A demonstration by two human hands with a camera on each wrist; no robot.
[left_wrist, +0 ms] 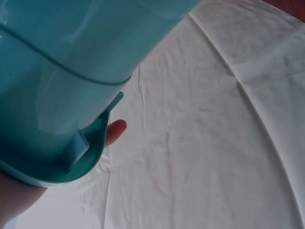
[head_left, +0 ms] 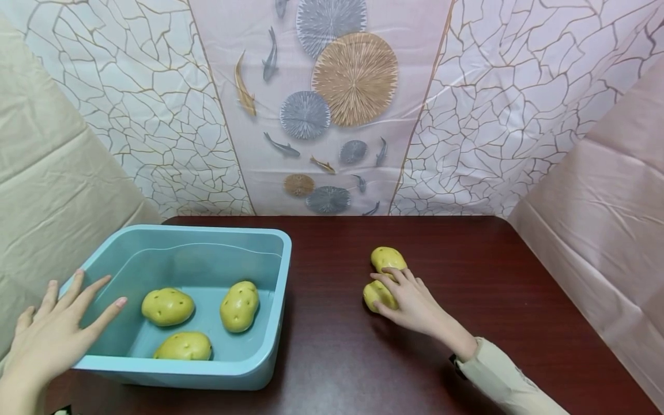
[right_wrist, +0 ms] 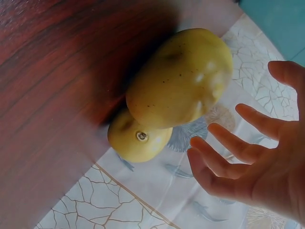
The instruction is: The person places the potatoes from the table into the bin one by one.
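Note:
My right hand point(head_left: 417, 305) hovers over a yellow potato point(head_left: 374, 296) on the table, fingers spread and loosely bent. In the right wrist view, a gap separates the fingertips from this nearer potato point(right_wrist: 183, 78). Just behind it lies a second potato point(head_left: 385, 257), partly covered by my hand in the head view. At the left, my left hand point(head_left: 54, 337) has its fingers fanned out over the near left corner of a light blue plastic bin point(head_left: 181, 365). The left wrist view shows one fingertip point(left_wrist: 116, 131) beyond the bin's rim, the rest mostly hidden.
Inside the bin lie three more yellow potatoes, one at the left point(head_left: 168, 306), one at the right point(head_left: 240, 306) and one near the front wall point(head_left: 184, 346). The dark brown table point(head_left: 332, 346) is bordered by patterned cloth point(head_left: 467, 115) behind and plain cloth at both sides.

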